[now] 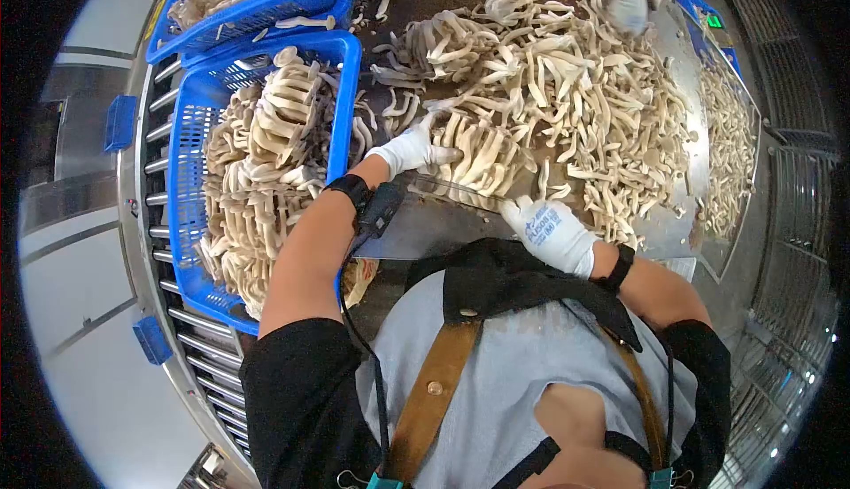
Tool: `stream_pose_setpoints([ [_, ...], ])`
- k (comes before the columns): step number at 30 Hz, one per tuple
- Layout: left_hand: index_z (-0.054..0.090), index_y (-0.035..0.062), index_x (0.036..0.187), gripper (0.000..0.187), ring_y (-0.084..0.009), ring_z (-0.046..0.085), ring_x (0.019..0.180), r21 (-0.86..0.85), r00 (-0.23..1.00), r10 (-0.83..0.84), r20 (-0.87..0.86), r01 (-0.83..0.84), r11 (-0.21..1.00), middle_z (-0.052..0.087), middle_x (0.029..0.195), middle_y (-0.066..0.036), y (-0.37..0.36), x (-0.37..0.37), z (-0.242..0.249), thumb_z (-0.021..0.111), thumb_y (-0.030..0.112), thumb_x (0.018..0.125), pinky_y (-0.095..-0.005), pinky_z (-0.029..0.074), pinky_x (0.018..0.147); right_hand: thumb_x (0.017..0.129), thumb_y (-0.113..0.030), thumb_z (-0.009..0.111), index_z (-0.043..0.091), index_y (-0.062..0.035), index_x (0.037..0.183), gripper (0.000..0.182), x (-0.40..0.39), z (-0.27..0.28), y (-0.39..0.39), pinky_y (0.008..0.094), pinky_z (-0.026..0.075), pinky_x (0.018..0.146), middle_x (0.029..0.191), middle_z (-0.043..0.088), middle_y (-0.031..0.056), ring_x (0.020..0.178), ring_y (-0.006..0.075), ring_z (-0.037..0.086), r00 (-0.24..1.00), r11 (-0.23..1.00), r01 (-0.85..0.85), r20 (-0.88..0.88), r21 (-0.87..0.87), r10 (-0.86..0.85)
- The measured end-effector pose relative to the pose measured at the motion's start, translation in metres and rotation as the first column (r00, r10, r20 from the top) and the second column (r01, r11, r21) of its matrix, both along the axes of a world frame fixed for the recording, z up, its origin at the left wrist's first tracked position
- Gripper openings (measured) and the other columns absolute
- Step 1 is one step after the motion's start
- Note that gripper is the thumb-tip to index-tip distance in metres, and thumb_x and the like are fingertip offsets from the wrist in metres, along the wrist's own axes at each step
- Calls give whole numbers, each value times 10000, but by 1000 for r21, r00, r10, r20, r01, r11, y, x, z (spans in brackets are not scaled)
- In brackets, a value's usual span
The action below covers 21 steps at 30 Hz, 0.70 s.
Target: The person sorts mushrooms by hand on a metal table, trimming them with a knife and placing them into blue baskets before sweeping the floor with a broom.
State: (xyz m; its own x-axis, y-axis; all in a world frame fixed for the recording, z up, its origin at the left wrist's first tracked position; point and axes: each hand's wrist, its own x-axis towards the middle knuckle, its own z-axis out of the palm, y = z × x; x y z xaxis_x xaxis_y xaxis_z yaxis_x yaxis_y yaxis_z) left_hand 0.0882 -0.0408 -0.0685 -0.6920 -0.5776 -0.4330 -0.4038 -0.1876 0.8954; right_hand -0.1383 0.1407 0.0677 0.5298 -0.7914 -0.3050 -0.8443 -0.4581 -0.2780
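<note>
My left hand [409, 148], in a white glove, rests on a cluster of pale long-stemmed mushrooms [482, 157] lying on the metal table [443, 223]. My right hand [549, 234], also in a white glove, grips a thin knife [452, 188] whose blade lies along the base of that cluster. A big heap of loose cut mushrooms [575, 90] spreads over the table beyond both hands.
A blue plastic crate [190, 170] full of mushroom clusters sits to my left on metal rollers [164, 223]. A second blue crate [257, 2] stands behind it. Another person's gloved hand [629, 6] works at the far side. More mushrooms [730, 152] lie at the right.
</note>
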Motion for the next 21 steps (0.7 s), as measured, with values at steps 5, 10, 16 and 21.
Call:
stream_pose_setpoints([
  [5,168,189,1489,1023,-217,621,790,-79,993,-78,83,85,993,528,1261,-167,-5,2,2,815,377,720,-324,547,611,805,-47,519,504,-14,988,186,12,1,-7,381,513,536,813,572,167,686,295,648,997,1000,18,-69,24,-17],
  [10,145,200,1506,1038,-323,567,1104,-350,982,-134,135,174,920,463,1353,-229,-11,-2,-1,794,414,725,-390,475,929,852,-69,489,490,-27,1055,208,24,-36,-21,411,522,614,798,621,175,703,332,651,996,1000,-9,86,-15,11],
  [16,293,30,1432,1059,-305,503,1193,-193,976,1,219,42,980,502,1316,-217,-19,-11,2,788,566,665,-368,393,1014,863,-78,488,526,-61,1085,226,31,-98,-47,417,529,622,805,637,173,743,356,657,997,999,32,71,32,-34],
  [21,360,30,1407,1032,-341,506,1201,-161,989,16,147,8,987,511,1312,-236,-22,-47,10,753,611,651,-381,389,1016,853,-97,506,574,-119,1026,187,51,-108,-34,383,535,599,775,644,147,709,314,668,983,927,-175,-9,-332,182],
])
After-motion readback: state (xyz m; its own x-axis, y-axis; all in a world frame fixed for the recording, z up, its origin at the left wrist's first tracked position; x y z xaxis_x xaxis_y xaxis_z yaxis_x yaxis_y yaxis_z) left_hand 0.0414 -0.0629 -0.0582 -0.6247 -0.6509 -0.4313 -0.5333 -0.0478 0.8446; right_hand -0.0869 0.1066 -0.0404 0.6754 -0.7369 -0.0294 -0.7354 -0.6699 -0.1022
